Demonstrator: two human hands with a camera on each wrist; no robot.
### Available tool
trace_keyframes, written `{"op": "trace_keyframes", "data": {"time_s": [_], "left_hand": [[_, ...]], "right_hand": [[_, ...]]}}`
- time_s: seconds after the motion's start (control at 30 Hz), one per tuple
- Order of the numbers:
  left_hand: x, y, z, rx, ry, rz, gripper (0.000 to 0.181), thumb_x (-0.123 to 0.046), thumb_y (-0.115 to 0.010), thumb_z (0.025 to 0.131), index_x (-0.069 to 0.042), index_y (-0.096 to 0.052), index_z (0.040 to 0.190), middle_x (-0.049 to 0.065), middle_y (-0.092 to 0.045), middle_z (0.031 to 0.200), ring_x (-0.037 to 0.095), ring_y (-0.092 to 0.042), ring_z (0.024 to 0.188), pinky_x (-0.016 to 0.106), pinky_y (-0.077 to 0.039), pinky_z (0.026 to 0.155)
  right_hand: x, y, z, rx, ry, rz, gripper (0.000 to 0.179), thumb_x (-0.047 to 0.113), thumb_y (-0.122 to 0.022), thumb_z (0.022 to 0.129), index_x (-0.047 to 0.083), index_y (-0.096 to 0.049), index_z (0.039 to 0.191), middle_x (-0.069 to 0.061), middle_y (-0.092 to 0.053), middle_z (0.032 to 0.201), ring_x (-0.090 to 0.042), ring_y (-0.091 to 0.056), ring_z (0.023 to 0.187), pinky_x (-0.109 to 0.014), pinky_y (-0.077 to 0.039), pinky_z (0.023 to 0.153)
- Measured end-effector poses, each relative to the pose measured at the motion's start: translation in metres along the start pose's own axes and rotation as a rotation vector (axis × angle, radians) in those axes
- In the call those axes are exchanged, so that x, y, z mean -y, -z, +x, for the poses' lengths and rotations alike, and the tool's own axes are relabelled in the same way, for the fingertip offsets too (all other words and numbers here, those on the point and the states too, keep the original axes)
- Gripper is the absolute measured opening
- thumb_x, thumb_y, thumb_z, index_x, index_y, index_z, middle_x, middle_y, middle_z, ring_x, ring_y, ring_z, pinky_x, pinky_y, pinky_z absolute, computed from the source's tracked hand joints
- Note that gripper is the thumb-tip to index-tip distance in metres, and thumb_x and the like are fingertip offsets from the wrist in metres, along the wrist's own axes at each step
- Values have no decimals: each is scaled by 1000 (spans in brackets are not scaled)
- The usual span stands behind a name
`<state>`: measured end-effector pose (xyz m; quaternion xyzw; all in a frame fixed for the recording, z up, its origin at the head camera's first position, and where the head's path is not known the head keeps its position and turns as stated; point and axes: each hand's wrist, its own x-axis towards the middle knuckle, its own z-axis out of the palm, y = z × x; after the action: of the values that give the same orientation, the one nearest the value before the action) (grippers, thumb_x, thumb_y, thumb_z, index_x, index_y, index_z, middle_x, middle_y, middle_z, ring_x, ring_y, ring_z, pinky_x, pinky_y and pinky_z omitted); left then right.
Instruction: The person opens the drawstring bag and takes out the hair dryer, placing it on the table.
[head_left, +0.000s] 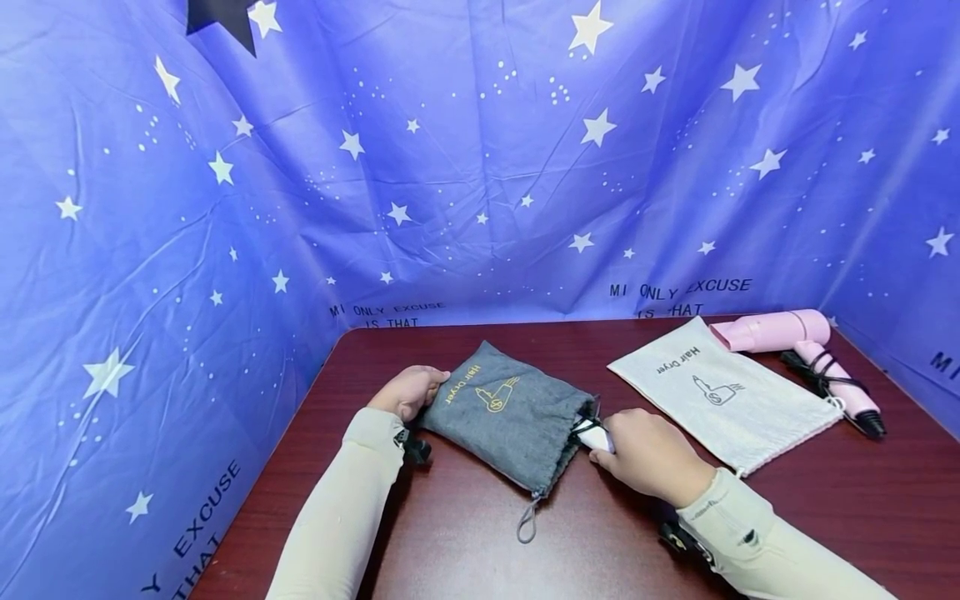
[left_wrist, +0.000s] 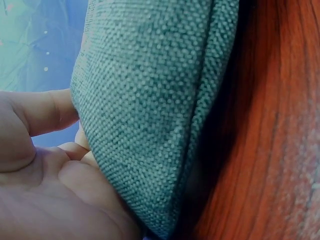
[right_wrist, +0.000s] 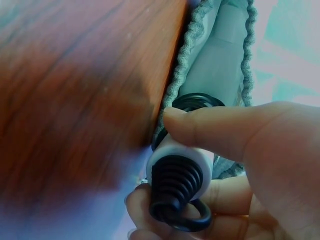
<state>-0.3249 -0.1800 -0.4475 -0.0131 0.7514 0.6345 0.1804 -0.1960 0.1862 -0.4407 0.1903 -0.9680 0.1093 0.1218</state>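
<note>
A grey drawstring bag, printed with a gold hair dryer, lies on the table in the head view, its open mouth facing right. My left hand grips its closed end; in the left wrist view the thumb lies along the cloth's edge. A white hair dryer sticks out of the mouth by its handle, which my right hand holds. Black cord loops round that handle in the right wrist view, and its ribbed cord end shows between thumb and fingers. The bag hides the dryer's head.
To the right, a white drawstring bag lies flat on the dark red table. Beyond it rests a pink hair dryer with black cord round its handle. A blue star-patterned curtain hangs along the table's back and sides.
</note>
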Motion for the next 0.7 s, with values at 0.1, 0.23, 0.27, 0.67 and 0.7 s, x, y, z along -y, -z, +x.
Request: {"op": "trace_keyframes", "data": {"time_s": [0.1,0.23,0.27,0.67,0.7], "left_hand": [[0,0,0,0,4,5,18,-15,-52,105,-10,-55,88,-5,-45,62,7,-47,57,21,-40,60],[1,0,0,-12,5,7,14,-15,-53,105,-8,-56,93,-5,-53,66,6,-52,62,21,-43,62],[1,0,0,-14,4,10,13,-15,-53,105,-7,-56,95,-5,-54,67,6,-53,63,21,-44,63],[2,-1,1,-9,-6,28,15,-15,-52,105,-9,-56,92,-6,-50,63,6,-50,60,20,-42,61],[2,-1,1,-10,-4,26,16,-15,-52,105,-9,-56,91,-6,-49,62,6,-49,59,20,-42,60]], "right_hand": [[0,1,-1,1,-1,2,42,35,-86,80,22,-50,63,5,-50,64,-14,-46,56,-37,-39,48],[-1,2,-3,-1,0,6,42,35,-87,80,22,-50,62,5,-50,63,-14,-46,55,-38,-38,49],[-1,2,-3,-2,2,7,42,35,-87,80,22,-50,62,5,-50,63,-14,-46,55,-37,-38,49],[-4,2,-5,-16,10,5,42,35,-87,79,22,-51,63,5,-51,64,-14,-46,55,-38,-39,49],[-4,1,-6,-18,11,3,42,35,-87,79,22,-51,63,5,-51,64,-14,-46,55,-38,-39,49]]}}
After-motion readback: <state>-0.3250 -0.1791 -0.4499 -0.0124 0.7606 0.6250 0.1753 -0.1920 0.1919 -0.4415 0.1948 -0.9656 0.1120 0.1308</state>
